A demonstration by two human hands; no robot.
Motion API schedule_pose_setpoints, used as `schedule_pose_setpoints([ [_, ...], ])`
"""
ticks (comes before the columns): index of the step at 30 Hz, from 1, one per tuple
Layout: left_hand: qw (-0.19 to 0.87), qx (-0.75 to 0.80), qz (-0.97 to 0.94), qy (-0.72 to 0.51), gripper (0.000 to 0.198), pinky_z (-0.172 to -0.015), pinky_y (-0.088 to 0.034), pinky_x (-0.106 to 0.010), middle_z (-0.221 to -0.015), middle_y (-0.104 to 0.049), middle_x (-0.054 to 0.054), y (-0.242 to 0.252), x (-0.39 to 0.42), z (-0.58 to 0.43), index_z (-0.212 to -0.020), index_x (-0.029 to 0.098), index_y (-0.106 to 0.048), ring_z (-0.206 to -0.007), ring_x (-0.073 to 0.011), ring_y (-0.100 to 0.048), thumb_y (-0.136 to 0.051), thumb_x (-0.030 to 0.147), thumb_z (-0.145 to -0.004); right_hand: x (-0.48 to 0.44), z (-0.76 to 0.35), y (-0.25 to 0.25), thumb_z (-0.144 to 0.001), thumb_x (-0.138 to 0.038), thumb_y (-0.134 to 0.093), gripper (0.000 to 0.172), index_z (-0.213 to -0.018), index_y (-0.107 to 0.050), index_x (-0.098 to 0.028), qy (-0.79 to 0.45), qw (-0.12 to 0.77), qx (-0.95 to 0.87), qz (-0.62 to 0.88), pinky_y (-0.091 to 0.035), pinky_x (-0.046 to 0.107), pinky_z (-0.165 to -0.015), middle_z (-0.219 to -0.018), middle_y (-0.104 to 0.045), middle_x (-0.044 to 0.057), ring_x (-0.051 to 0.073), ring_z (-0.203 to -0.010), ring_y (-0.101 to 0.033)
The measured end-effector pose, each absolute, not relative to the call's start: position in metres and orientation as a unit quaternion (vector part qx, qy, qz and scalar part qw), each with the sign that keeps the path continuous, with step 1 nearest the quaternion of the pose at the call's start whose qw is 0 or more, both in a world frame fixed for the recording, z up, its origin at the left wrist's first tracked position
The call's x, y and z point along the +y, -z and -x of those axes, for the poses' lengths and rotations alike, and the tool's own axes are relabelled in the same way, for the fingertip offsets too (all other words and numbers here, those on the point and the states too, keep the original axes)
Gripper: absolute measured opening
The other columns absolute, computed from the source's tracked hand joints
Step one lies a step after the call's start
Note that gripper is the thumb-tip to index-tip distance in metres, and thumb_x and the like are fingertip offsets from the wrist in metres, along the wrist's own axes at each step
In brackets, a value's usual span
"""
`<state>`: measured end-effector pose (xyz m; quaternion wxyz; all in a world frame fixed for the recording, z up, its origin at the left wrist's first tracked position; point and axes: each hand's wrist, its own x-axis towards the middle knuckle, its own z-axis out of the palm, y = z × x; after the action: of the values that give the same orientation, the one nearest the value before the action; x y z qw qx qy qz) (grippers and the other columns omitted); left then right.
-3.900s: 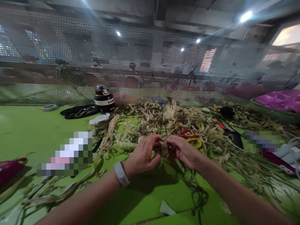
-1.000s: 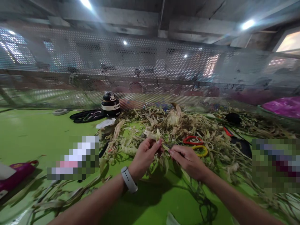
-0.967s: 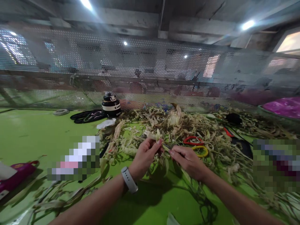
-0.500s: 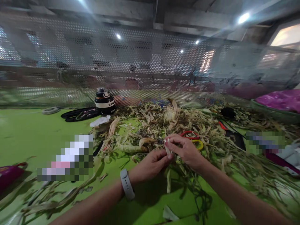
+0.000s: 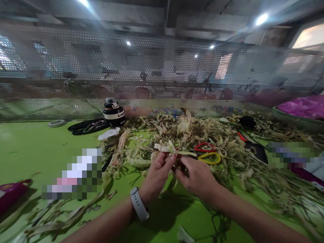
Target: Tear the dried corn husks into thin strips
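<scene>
Husk piece (image 5: 162,148) in left hand (image 5: 158,173), partly out of sight.

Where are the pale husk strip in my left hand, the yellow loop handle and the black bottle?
Pale husk strip (image 5: 171,149), head view, where the pieces cross above the left hand's (image 5: 158,172) thumb.
Yellow loop handle (image 5: 210,163), head view, near edge.
Black bottle (image 5: 113,116), head view, white band.

Streaky glare from ceiling lamps (image 5: 261,19), soft shadow on green tabletop (image 5: 27,145)
</scene>
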<state>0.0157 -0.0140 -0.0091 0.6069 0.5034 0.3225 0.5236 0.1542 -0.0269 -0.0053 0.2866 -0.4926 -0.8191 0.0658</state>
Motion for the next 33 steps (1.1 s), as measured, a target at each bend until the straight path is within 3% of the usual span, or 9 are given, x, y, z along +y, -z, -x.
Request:
schedule_pose_setpoints([
  [5, 0.591, 0.339, -0.503, -0.532, 0.022, -0.072, -0.044, -0.022, -0.075, -0.061, 0.0, 0.009, -0.014, -0.015, -0.08, 0.016, -0.061, -0.076, -0.013, -0.055, -0.062, 0.038, -0.075, -0.021, -0.151, 0.006, -0.087, -0.028, -0.041, 0.023, -0.067, -0.048, -0.018, -0.267, 0.344, -0.785, 0.441, -0.031, 0.023, -0.053, -0.061, -0.045, -0.002, 0.011, -0.057, -0.039],
  [10, 0.575, 0.374, -0.491, -0.537, 0.025, -0.069, -0.043, -0.023, -0.068, -0.062, -0.001, 0.01, -0.006, -0.009, -0.072, 0.015, -0.065, -0.072, -0.0136, -0.055, -0.065, 0.04, -0.071, -0.023, -0.146, 0.01, -0.082, -0.021, -0.045, 0.021, -0.062, -0.04, -0.018, -0.352, 0.311, -0.778, 0.417, -0.026, 0.021, -0.048, -0.057, -0.035, -0.005, 0.009, -0.053, -0.031],
  [21, 0.614, 0.376, -0.423, -0.55, 0.028, -0.061, -0.044, -0.02, -0.067, -0.064, -0.002, 0.008, -0.004, -0.011, -0.075, 0.014, -0.066, -0.064, -0.0125, -0.057, -0.071, 0.039, -0.063, -0.024, -0.142, 0.019, -0.078, -0.015, -0.046, 0.021, -0.059, -0.037, -0.018, -0.31, 0.256, -0.825, 0.397, -0.025, 0.019, -0.048, -0.056, -0.037, -0.005, 0.007, -0.053, -0.033],
  [25, 0.621, 0.398, -0.445, -0.508, 0.027, -0.053, -0.041, -0.02, -0.064, -0.06, 0.0, 0.007, -0.005, -0.006, -0.073, 0.015, -0.061, -0.058, -0.0109, -0.052, -0.064, 0.042, -0.069, -0.03, -0.148, 0.006, -0.081, -0.026, -0.049, 0.031, -0.054, -0.039, -0.017, -0.262, 0.293, -0.825, 0.406, -0.022, 0.021, -0.046, -0.05, -0.033, -0.006, 0.007, -0.047, -0.03],
  [29, 0.64, 0.393, -0.49, -0.443, 0.028, -0.044, -0.029, -0.017, -0.055, -0.046, 0.005, 0.01, -0.009, -0.004, -0.07, 0.016, -0.057, -0.048, -0.0069, -0.038, -0.058, 0.043, -0.074, -0.019, -0.168, -0.015, -0.086, -0.04, -0.044, 0.037, -0.056, -0.043, -0.018, -0.243, 0.426, -0.717, 0.495, -0.025, 0.021, -0.045, -0.049, -0.035, -0.005, 0.007, -0.045, -0.032],
  [33, 0.635, 0.373, -0.555, -0.386, 0.032, -0.045, -0.027, -0.018, -0.053, -0.039, 0.006, 0.009, -0.013, -0.008, -0.077, 0.016, -0.059, -0.047, -0.0068, -0.031, -0.058, 0.049, -0.074, 0.0, -0.18, -0.02, -0.087, -0.053, -0.034, 0.051, -0.053, -0.045, -0.017, -0.365, 0.332, -0.692, 0.527, -0.024, 0.022, -0.043, -0.044, -0.035, -0.005, 0.008, -0.042, -0.032],
])
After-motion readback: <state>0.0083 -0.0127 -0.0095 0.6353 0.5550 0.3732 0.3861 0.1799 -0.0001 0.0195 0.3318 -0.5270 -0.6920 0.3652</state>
